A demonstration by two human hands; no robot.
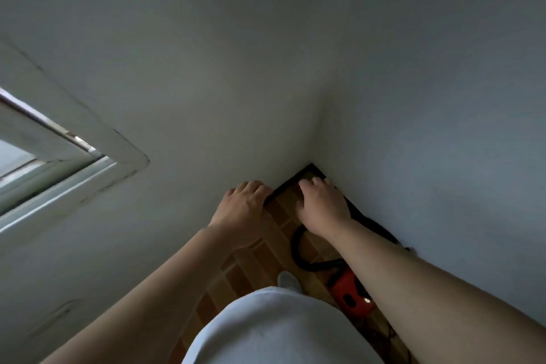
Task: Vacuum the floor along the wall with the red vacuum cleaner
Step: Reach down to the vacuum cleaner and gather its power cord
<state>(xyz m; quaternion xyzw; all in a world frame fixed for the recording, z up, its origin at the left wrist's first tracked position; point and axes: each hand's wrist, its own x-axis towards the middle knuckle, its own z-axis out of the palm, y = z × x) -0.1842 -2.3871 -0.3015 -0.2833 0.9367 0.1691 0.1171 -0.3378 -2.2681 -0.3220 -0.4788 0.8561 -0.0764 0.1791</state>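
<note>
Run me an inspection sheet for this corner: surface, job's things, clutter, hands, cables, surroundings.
Surface: wood-pattern floor, black skirting along the walls.
Job's things: red vacuum cleaner on the floor by the right wall; its black hose loops toward the right hand.
Clutter: nothing seen.
Hands: left hand and right hand reach into the corner, fingers curled; any grip is hidden.
Cables: nothing seen.
Surroundings: white walls, window at left.
</note>
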